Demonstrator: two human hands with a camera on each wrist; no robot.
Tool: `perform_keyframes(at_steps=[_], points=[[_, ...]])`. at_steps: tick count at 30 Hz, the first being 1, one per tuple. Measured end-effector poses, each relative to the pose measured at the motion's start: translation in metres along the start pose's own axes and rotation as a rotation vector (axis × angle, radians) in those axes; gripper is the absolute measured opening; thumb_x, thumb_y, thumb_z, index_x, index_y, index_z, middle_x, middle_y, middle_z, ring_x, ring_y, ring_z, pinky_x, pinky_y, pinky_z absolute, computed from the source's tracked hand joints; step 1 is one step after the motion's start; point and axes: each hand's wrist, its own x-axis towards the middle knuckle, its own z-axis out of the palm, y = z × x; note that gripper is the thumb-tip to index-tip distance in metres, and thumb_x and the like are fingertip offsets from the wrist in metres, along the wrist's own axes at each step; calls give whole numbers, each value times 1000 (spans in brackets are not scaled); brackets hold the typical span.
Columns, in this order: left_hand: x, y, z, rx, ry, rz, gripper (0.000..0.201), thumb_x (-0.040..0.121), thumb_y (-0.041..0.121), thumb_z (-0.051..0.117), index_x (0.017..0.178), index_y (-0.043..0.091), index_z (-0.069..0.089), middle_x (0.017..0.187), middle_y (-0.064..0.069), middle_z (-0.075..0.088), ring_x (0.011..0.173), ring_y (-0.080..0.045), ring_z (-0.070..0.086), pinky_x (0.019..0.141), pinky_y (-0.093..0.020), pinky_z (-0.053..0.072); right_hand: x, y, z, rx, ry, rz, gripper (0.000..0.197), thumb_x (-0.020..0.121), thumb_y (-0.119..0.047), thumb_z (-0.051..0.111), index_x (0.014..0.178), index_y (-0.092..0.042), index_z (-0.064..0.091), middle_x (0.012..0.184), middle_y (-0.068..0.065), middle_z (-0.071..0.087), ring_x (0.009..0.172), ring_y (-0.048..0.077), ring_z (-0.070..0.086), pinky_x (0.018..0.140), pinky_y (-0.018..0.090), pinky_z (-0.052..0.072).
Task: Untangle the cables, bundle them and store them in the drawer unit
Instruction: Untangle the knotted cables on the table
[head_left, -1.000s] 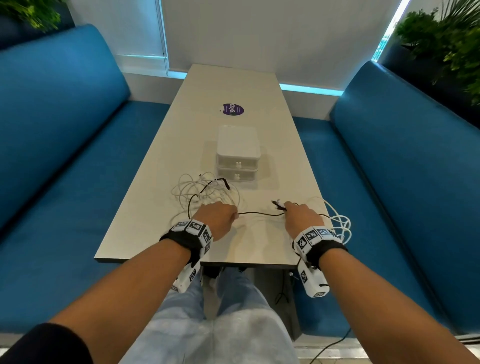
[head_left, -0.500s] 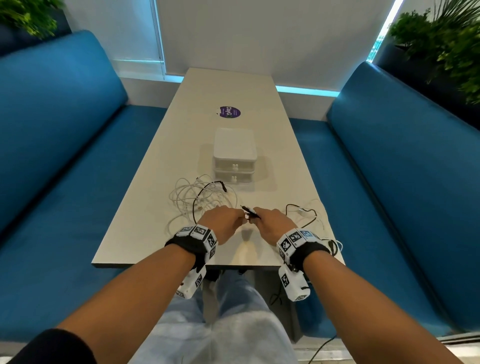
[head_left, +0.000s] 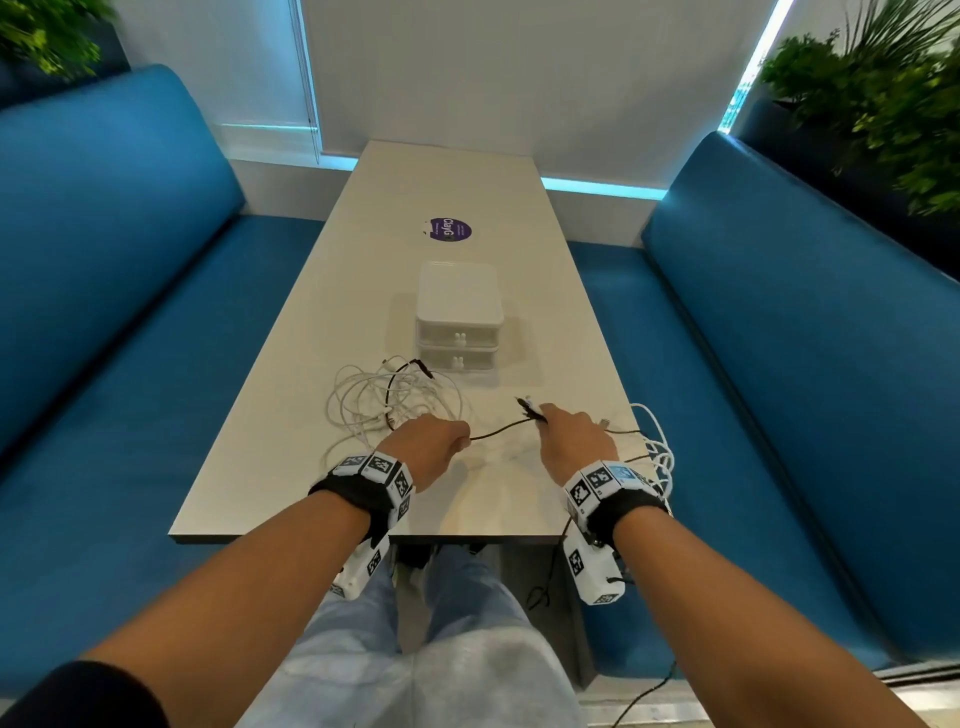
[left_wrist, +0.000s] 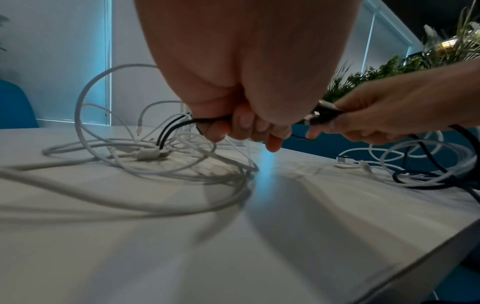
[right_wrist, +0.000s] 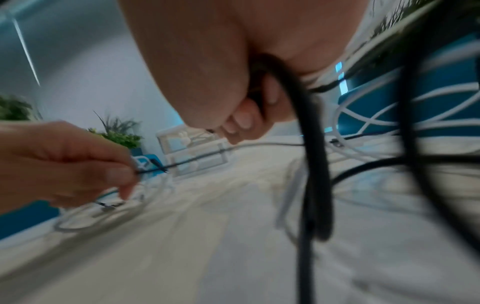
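1. The step in hand looks like the untangling: the black cable is being drawn out of the pile, and nothing is bundled or stored yet.
2. The left hand is curled closed, pinching the black cable close to the white tangle, which lies toward the left side of the table near its near edge.
3. The right hand is also curled closed, gripping the plug end of the same cable; the connector tip juts out past its fingers toward the far end. Looped black strands hang from this hand in the right wrist view.
4. Between the two hands the cable runs as a short, slightly slack span just above the tabletop.
5. A second heap of white and black loops sits at the right edge of the table, partly spilling over it.
6. The drawer unit stands near the middle of the table, just beyond the tangle, both drawers closed.
7. Next, I judge, the black cable must be fed free of the white loops by hand-over-hand pulls; a hard tug could tighten a knot or drag the pile.
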Motion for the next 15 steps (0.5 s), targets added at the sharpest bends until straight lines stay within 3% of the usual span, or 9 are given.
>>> perform_keyframes(at_steps=[2,5,11,15], points=[[1,5,3,19,9,14,22,104,21,39,103,12,59,93,-15,66,84,-34,60,72,-40,49,-1,-15,2,106,-4,-117,29,103,-33,37,126,-26,53,97,9,66,85,31,63,70,38,52],[5,9,4,12,29,18,24,104,23,40,102,14,61,94,-13,67,83,-32,61,73,-41,49,-1,-34,7,203,-143,-235,24,102,-32,41,113,-20,59,96,9,68,87,32,63,77,44,52],[5,0,6,-21,33,23,27,105,28,41,111,15,64,96,-11,68,88,-31,62,72,-36,46,0,-26,11,157,-235,-208,23,99,-39,44,103,-25,61,89,4,65,82,26,62,76,43,54],[0,-16,6,36,47,-35,21,105,20,37,94,23,54,90,-1,60,92,-27,55,83,-34,33,0,2,7,45,-181,-59,26,102,-38,40,111,-21,58,92,5,60,80,27,60,71,36,51]])
